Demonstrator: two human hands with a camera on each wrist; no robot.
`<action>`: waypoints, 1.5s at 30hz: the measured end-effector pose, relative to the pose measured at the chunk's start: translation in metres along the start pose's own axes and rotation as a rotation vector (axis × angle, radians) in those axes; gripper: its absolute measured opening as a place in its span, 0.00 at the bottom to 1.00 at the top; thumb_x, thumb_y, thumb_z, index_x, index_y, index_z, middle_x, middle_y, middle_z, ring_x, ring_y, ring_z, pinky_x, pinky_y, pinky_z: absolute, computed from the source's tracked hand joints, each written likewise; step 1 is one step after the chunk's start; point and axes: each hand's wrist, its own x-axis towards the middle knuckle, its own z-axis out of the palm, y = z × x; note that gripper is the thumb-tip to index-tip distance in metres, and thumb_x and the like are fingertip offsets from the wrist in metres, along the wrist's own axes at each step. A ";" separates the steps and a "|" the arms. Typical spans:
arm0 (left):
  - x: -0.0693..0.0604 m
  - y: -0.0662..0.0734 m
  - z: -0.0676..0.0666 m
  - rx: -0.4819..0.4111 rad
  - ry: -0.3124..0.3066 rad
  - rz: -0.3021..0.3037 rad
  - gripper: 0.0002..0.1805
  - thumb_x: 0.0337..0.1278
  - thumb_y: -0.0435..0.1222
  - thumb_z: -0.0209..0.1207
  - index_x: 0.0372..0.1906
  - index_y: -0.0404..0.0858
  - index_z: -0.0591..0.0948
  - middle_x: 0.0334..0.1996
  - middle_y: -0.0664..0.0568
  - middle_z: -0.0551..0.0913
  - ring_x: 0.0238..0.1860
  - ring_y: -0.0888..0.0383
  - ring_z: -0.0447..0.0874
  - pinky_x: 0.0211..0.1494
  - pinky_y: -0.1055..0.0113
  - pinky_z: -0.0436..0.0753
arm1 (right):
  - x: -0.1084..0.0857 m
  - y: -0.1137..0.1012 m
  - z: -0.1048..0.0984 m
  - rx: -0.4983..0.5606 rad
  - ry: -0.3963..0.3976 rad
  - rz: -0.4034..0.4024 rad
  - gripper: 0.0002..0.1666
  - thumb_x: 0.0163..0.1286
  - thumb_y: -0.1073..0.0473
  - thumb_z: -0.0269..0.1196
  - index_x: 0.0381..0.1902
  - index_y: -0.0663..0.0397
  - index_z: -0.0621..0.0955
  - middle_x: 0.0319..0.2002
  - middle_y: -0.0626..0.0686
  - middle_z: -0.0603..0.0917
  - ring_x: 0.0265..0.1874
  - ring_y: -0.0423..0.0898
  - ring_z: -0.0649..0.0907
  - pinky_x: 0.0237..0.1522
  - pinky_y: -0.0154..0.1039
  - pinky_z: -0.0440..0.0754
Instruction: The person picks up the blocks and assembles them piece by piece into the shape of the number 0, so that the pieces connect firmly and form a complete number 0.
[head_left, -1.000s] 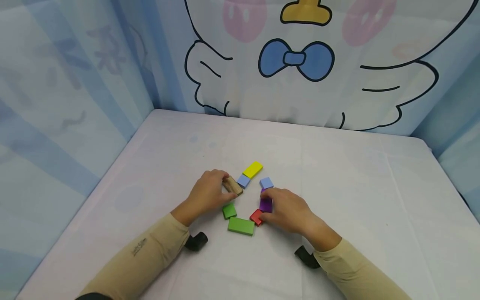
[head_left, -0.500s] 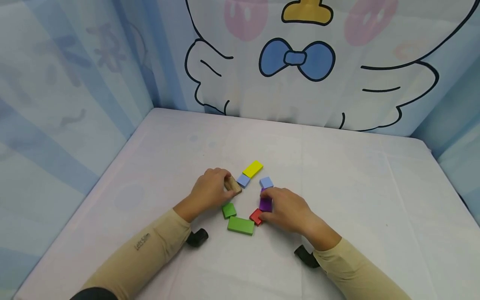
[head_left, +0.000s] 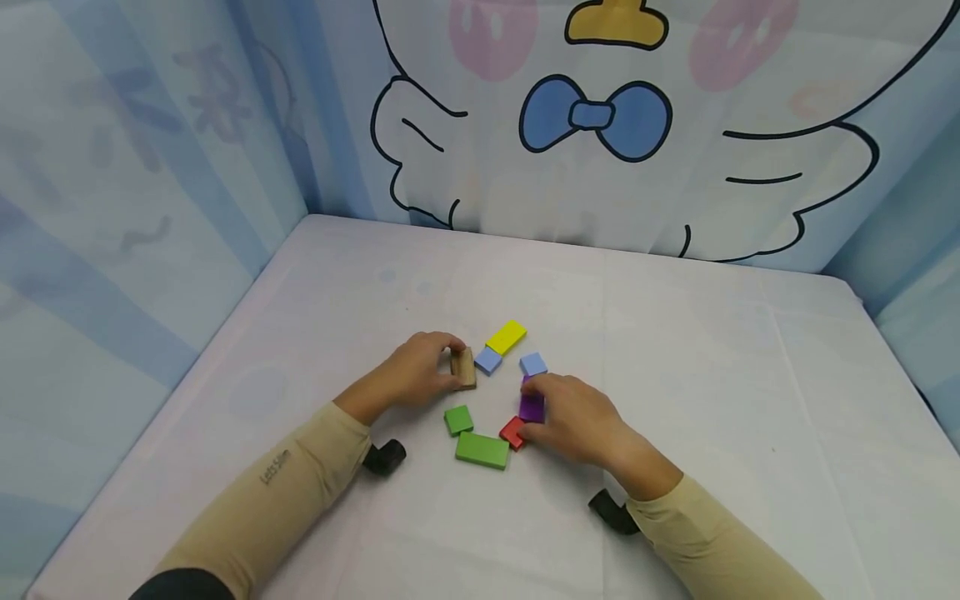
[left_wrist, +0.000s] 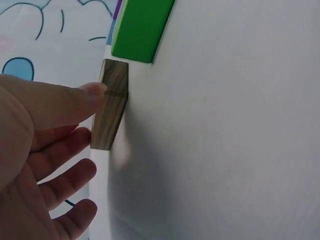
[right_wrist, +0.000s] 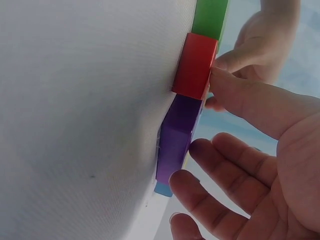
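Observation:
The left hand (head_left: 416, 369) pinches a wooden block (head_left: 467, 369) between thumb and fingers at the ring's left side. In the left wrist view, the thumb lies against the wooden block (left_wrist: 109, 122) and the other fingers are loosely bent. The right hand (head_left: 581, 417) rests at the ring's right side, its thumb touching the red block (head_left: 512, 433) and its fingertips over the purple block (head_left: 532, 408). From the right wrist, the red block (right_wrist: 195, 65) adjoins the purple block (right_wrist: 176, 140), with the fingers relaxed beside them.
A yellow block (head_left: 506, 337) touches a blue one (head_left: 488, 361) at the back; another blue block (head_left: 533, 364) adjoins the purple one. In front lie a small green block (head_left: 458, 420) and a long green block (head_left: 482, 450). Patterned curtains surround the white table (head_left: 712, 375).
The left hand has turned the wooden block from a slant to nearly straight front-to-back, and its near end has moved left. The right hand has stayed in place.

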 end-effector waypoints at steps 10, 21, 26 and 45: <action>0.003 -0.001 -0.013 0.028 -0.112 0.022 0.26 0.60 0.32 0.67 0.63 0.38 0.76 0.63 0.45 0.75 0.65 0.47 0.71 0.68 0.53 0.69 | 0.000 0.001 0.000 0.003 -0.007 0.005 0.26 0.62 0.50 0.73 0.54 0.55 0.80 0.43 0.51 0.83 0.39 0.47 0.78 0.41 0.43 0.80; 0.000 -0.005 -0.020 0.042 -0.200 0.068 0.27 0.61 0.29 0.66 0.65 0.40 0.75 0.65 0.46 0.74 0.67 0.48 0.68 0.69 0.52 0.67 | -0.001 0.001 -0.001 -0.005 -0.006 0.006 0.27 0.62 0.50 0.73 0.54 0.56 0.80 0.45 0.52 0.83 0.40 0.47 0.78 0.42 0.43 0.80; -0.002 -0.008 -0.022 0.063 -0.232 0.101 0.27 0.63 0.28 0.63 0.66 0.42 0.75 0.66 0.48 0.73 0.68 0.49 0.67 0.71 0.52 0.65 | -0.001 0.001 -0.001 0.000 -0.006 0.008 0.27 0.62 0.50 0.73 0.54 0.56 0.80 0.45 0.52 0.83 0.40 0.48 0.79 0.42 0.43 0.80; -0.001 -0.012 -0.020 0.029 -0.241 0.180 0.28 0.64 0.28 0.62 0.68 0.39 0.73 0.67 0.48 0.73 0.70 0.50 0.66 0.72 0.53 0.64 | -0.001 0.001 0.000 0.008 -0.002 0.006 0.26 0.62 0.50 0.73 0.55 0.56 0.80 0.45 0.51 0.83 0.40 0.47 0.79 0.42 0.43 0.80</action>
